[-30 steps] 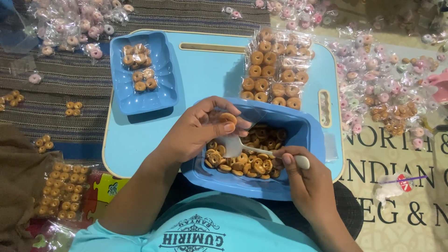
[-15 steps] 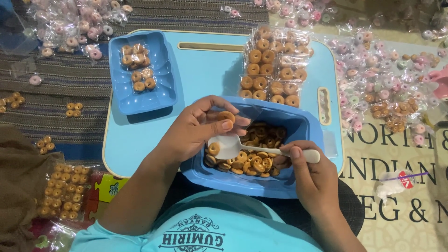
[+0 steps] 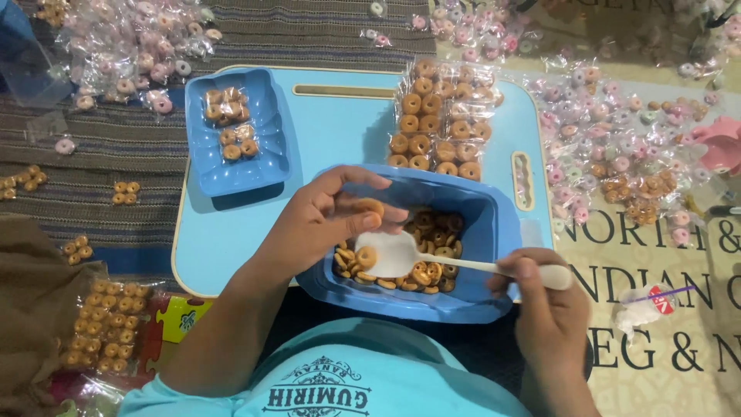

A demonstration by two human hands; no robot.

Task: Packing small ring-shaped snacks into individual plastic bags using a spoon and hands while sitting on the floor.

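My left hand [image 3: 320,220] hovers over the left end of a blue tub [image 3: 482,232] and pinches one small ring-shaped cookie [image 3: 370,206] between thumb and fingers. My right hand [image 3: 544,309] grips the handle of a white plastic spoon [image 3: 401,255] whose bowl lies in the tub with one cookie on it. Several brown ring cookies [image 3: 436,239] fill the tub's bottom. The tub rests on the near edge of a light blue lap table [image 3: 340,131].
A smaller blue tray [image 3: 235,174] with bagged cookies sits at the table's left. Clear packets of cookies [image 3: 436,123] lie at the table's middle back. Pink and brown packed rings [image 3: 617,154] cover the mat to the right; more packets [image 3: 100,324] lie at lower left.
The spoon has scooped through the tub and now carries a cookie. My left hand keeps its pinched cookie and has shifted slightly over the tub.
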